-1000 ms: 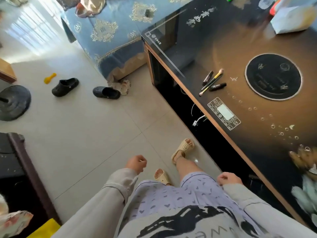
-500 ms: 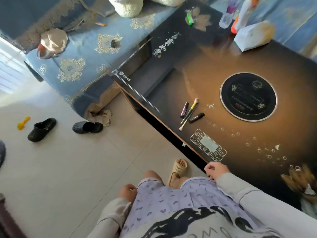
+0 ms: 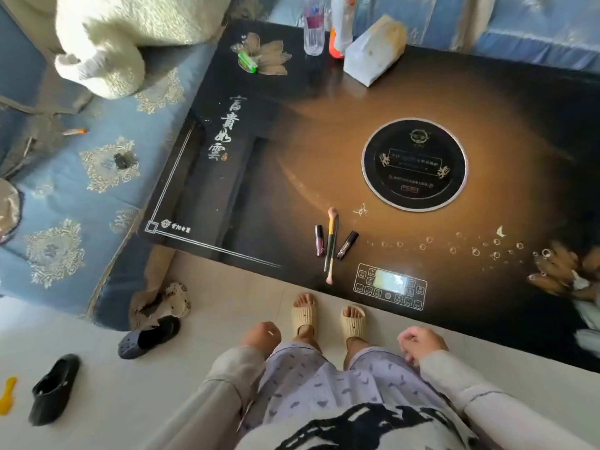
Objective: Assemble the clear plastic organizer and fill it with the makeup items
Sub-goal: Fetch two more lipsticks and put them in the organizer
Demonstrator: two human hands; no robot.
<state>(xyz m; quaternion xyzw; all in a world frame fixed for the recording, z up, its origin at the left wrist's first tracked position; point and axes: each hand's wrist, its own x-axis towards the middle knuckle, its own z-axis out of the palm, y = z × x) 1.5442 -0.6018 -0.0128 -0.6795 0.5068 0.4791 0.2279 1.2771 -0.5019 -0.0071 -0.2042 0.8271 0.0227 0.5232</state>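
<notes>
No clear organizer showed anywhere in the view. The left hand hung loosely curled and empty over the floor; the right hand was likewise curled, holding nothing. On the dark counter lay four makeup items — a purple tube, a double-ended brush touching a thin dark pencil, and a black tube — near its front edge.
</notes>
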